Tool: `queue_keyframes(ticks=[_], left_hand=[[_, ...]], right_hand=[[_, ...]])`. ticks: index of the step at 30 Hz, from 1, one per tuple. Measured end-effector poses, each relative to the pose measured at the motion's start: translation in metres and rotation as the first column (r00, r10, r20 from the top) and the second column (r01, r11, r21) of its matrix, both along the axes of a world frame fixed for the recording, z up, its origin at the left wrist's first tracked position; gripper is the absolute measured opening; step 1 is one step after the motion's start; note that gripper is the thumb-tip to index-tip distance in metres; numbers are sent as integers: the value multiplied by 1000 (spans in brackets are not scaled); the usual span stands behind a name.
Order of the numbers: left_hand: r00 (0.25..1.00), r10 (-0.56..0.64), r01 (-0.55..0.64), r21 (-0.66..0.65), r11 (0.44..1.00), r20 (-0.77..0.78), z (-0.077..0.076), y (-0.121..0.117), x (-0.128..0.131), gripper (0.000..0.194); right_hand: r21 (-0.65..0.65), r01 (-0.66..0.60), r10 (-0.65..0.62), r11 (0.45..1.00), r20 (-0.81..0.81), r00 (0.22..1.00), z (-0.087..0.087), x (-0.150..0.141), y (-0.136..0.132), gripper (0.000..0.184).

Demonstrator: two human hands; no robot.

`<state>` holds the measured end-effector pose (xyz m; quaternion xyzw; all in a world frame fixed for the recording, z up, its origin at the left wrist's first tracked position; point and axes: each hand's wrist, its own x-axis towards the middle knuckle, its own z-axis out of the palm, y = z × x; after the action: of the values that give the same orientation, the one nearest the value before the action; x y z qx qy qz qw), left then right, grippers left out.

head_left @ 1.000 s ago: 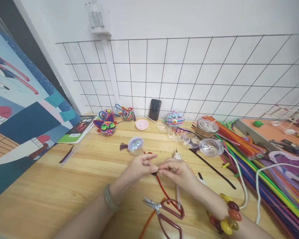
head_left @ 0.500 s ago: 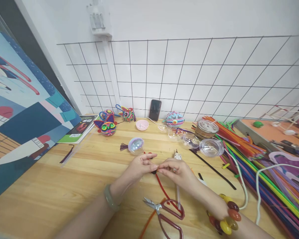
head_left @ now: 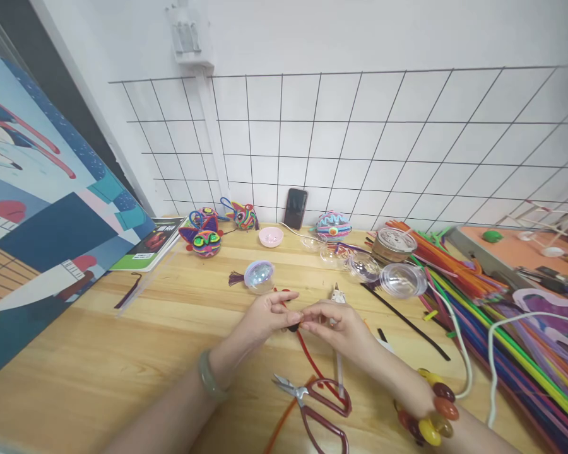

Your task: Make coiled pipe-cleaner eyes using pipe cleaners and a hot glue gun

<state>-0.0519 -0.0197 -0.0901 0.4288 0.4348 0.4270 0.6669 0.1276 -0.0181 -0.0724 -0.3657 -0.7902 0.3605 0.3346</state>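
Observation:
My left hand (head_left: 267,315) pinches a small black piece (head_left: 293,327), possibly coiled pipe cleaner, between thumb and fingers. Against its right side press the thumb and fingertips of my right hand (head_left: 337,325); the fingers hide most of it. A red pipe cleaner (head_left: 311,357) trails below the hands toward the scissors (head_left: 301,392), which lie partly open with red-brown handles. Under it runs an orange pipe cleaner (head_left: 279,424). Just beyond my right hand the glue gun (head_left: 338,295) shows its nozzle. A clear half-ball (head_left: 259,276) with a dark tassel rests beyond my left hand.
Wrapped colourful ornaments (head_left: 206,243), a pink dish (head_left: 271,237) and a phone (head_left: 296,208) stand along the back. To the right are a round tin (head_left: 394,244), clear plastic shells (head_left: 402,279), a black pipe cleaner (head_left: 409,325), white cord (head_left: 490,366) and bundled pipe cleaners (head_left: 511,359).
Both hands keep nearly the same pinch on the black piece. The whole view has shifted very slightly; nothing on the table has moved.

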Motion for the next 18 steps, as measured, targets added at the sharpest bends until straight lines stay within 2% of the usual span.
queue_keyframes(ticks=[5, 11, 18], left_hand=[[999, -20, 21, 11, 1000, -37, 3, -1, 0, 66], [991, -114, 117, 40, 992, -64, 4, -4, 0, 82], [993, -121, 120, 16, 993, 12, 6, -5, 1, 82]], right_hand=[[13, -95, 95, 995, 38, 995, 4, 2, -1, 17], [-57, -208, 211, 976, 42, 977, 9, 4, -3, 26], [-31, -196, 197, 980, 25, 980, 11, 4, -3, 21]])
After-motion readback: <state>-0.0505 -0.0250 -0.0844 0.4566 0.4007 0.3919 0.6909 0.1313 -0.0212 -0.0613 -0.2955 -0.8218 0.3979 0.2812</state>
